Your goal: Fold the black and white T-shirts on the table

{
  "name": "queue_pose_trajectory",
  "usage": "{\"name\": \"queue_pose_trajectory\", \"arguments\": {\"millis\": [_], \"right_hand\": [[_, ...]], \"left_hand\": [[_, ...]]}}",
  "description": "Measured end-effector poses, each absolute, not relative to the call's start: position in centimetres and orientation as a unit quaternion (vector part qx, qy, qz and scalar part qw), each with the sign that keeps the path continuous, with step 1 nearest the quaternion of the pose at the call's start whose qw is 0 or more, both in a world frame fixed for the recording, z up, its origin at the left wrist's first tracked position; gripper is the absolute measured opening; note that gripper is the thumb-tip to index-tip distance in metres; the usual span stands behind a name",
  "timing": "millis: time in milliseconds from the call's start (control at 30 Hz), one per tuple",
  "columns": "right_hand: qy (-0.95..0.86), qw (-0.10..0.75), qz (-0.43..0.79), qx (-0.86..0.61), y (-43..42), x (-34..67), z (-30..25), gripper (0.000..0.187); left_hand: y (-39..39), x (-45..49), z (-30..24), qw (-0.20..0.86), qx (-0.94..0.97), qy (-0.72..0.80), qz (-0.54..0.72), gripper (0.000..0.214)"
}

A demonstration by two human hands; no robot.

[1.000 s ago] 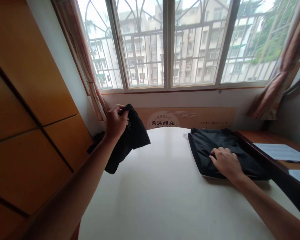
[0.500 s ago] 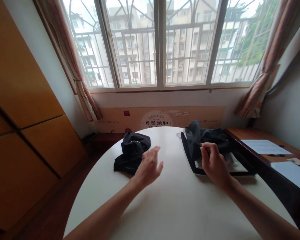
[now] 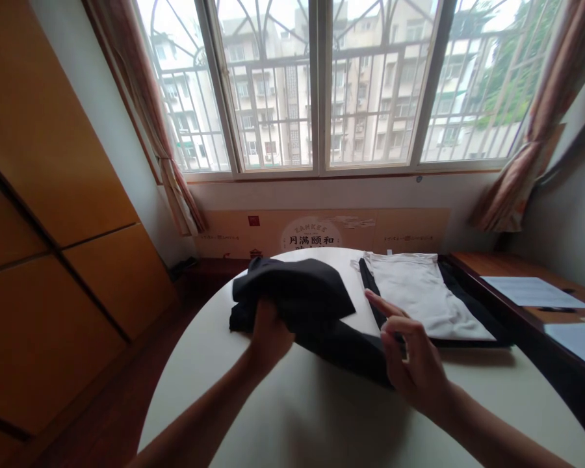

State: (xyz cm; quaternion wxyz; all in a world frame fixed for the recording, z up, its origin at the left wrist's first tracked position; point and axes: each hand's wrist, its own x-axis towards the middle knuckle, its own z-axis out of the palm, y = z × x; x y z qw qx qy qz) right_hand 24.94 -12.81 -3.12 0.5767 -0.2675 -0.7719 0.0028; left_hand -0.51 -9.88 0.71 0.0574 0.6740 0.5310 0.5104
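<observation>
A black garment (image 3: 312, 292), its exact kind unclear in the bunched folds, is held up over the round white table (image 3: 253, 416). My left hand (image 3: 272, 333) is closed around its near edge, with fingers partly hidden by the fabric. The cloth stretches right to my right hand (image 3: 412, 357), whose thumb and other fingers are pinched at its end while the index finger points out. Under and behind the left hand's cloth lies another dark garment (image 3: 240, 318). Beyond my right hand, a white garment (image 3: 419, 292) lies flat on black cloth (image 3: 497, 339).
A dark wooden desk (image 3: 461, 263) with papers (image 3: 533, 290) adjoins the table at right. Against the wall under the barred window stands a printed beige panel (image 3: 219, 227). Orange-brown cabinets (image 3: 97, 279) are at left.
The black garment has come off the right pile toward the left, uncovering the white garment. My left hand, open before, now grips the cloth. My right hand has moved slightly nearer.
</observation>
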Motion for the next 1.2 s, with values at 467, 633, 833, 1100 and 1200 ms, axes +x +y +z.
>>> {"name": "queue_pose_trajectory", "arguments": {"millis": [467,633,833,1100,1200], "right_hand": [[-0.676,0.171,-0.116,-0.707,-0.9,36.1,-8.4,0.033],[-0.688,0.114,-0.137,-0.703,-0.3,36.7,-8.7,0.024],[-0.659,0.218,-0.197,-0.692,-0.2,35.8,-8.2,0.019],[-0.628,0.569,-0.106,-0.520,-2.2,33.3,-5.4,0.021],[-0.648,0.624,-0.094,-0.427,-5.6,30.6,-3.4,0.012]], "left_hand": [[1.6,-6.4,9.8,-0.142,0.722,0.618,0.276,0.032],[1.1,-5.9,0.2,-0.072,0.765,0.633,0.101,0.066],[0.9,-7.4,-3.9,-0.082,0.685,0.722,0.042,0.067],[3.3,-8.5,-4.1,-0.118,0.706,0.681,0.153,0.056],[0.1,-3.6,-4.3,-0.037,0.797,0.547,0.251,0.050]]}}
